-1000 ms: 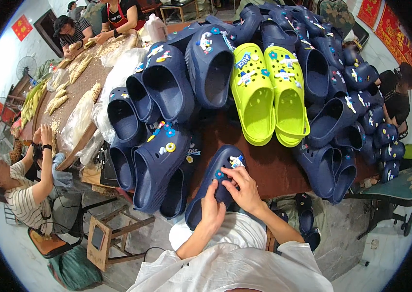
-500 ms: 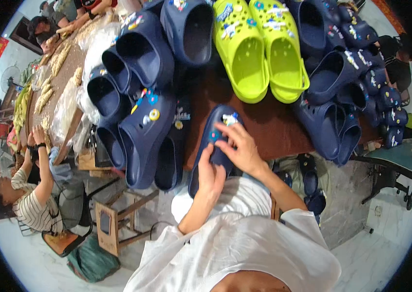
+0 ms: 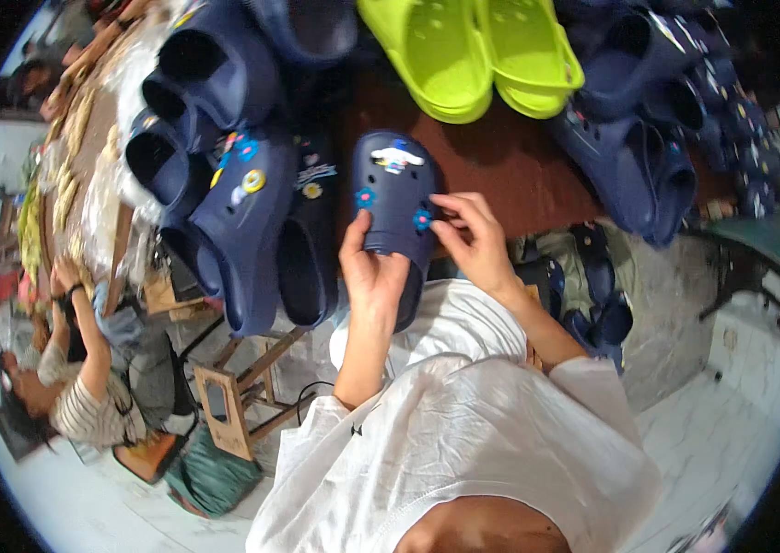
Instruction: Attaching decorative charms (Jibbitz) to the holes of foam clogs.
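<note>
A navy foam clog [image 3: 394,207] is held in front of me with its toe pointing away. My left hand [image 3: 373,276] grips it, fingers inside the foot opening and thumb on the left side. On its upper sit a white character charm [image 3: 397,158] near the toe and a blue flower charm [image 3: 366,198] on the left. A second blue flower charm [image 3: 422,218] is at the right edge, where the thumb and index finger of my right hand [image 3: 475,241] close around it. Whether that charm is fully seated is hidden.
A lime-green pair of clogs [image 3: 486,51] stands on the brown table [image 3: 500,175]. Navy clogs [image 3: 247,217] crowd the left, and more navy clogs [image 3: 625,175] the right. Below the table are other navy shoes [image 3: 597,323]. A person in a striped shirt [image 3: 99,405] sits at left, by a wooden stool [image 3: 224,405].
The clog has turned more upright, its upper now facing me. My right hand has shifted from the top of the upper to its right edge. The whole view has tilted.
</note>
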A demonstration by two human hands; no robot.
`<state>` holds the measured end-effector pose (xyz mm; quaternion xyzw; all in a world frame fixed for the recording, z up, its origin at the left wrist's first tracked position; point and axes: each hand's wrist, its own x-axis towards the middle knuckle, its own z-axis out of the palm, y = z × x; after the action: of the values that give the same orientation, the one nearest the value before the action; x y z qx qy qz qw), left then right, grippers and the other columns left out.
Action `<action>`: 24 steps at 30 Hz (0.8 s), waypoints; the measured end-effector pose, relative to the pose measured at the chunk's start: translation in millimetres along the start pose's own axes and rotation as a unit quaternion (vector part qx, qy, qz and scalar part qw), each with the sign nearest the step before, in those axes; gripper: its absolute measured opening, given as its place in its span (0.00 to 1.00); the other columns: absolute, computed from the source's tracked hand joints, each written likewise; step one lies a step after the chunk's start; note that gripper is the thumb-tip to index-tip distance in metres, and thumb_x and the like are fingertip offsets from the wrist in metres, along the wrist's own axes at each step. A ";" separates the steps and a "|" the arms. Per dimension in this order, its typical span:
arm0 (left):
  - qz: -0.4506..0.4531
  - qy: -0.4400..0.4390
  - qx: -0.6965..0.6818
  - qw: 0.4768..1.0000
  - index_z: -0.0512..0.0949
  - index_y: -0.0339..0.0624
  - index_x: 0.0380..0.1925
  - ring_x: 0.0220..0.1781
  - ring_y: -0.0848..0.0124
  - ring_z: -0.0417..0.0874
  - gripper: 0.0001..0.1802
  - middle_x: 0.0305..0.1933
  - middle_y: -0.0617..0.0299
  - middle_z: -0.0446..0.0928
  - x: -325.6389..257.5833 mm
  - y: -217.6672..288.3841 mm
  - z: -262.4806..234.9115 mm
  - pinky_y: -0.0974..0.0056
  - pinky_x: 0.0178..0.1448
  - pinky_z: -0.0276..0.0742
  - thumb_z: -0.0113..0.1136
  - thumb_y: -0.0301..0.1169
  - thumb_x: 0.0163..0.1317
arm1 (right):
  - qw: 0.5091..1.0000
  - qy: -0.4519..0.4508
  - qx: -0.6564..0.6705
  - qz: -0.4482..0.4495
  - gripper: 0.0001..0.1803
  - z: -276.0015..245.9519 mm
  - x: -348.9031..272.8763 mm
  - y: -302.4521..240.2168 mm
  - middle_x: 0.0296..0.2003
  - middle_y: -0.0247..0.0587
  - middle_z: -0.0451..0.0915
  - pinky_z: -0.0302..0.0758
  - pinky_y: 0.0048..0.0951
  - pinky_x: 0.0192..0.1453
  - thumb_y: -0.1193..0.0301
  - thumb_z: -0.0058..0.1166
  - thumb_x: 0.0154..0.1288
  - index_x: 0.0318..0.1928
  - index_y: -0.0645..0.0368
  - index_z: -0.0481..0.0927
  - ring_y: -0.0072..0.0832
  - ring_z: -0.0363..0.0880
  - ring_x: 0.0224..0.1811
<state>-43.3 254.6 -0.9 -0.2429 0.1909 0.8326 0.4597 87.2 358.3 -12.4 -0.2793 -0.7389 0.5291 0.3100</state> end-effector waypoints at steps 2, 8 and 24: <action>-0.004 -0.008 -0.017 1.000 0.74 0.34 0.56 0.64 0.53 0.76 0.19 0.60 0.46 0.77 4.7 2.0 -6.1 0.44 0.73 0.65 0.55 0.30 0.68 | 1.000 0.007 -0.014 -0.018 0.15 7.3 -0.3 2.1 0.46 0.45 0.76 0.77 0.34 0.50 0.71 0.62 0.64 0.51 0.56 0.82 0.39 0.79 0.47; -0.013 -0.040 -0.003 0.999 0.72 0.30 0.59 0.69 0.52 0.71 0.21 0.64 0.44 0.73 12.8 19.2 -4.2 0.44 0.75 0.60 0.54 0.28 0.68 | 0.998 0.024 -0.042 -0.039 0.20 21.1 -0.6 2.6 0.51 0.47 0.73 0.74 0.38 0.58 0.70 0.60 0.64 0.57 0.56 0.78 0.43 0.76 0.54; 0.067 0.061 0.098 0.991 0.72 0.29 0.59 0.66 0.52 0.73 0.29 0.63 0.45 0.74 43.2 36.6 2.6 0.44 0.74 0.63 0.65 0.29 0.58 | 0.998 0.009 -0.045 0.030 0.44 53.2 -61.9 9.1 0.64 0.61 0.59 0.68 0.48 0.67 0.70 0.60 0.62 0.73 0.62 0.51 0.56 0.66 0.64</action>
<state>-95.1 266.6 -20.4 -0.2336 0.3147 0.8228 0.4116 88.3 282.7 -44.3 -0.3203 -0.7502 0.5018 0.2878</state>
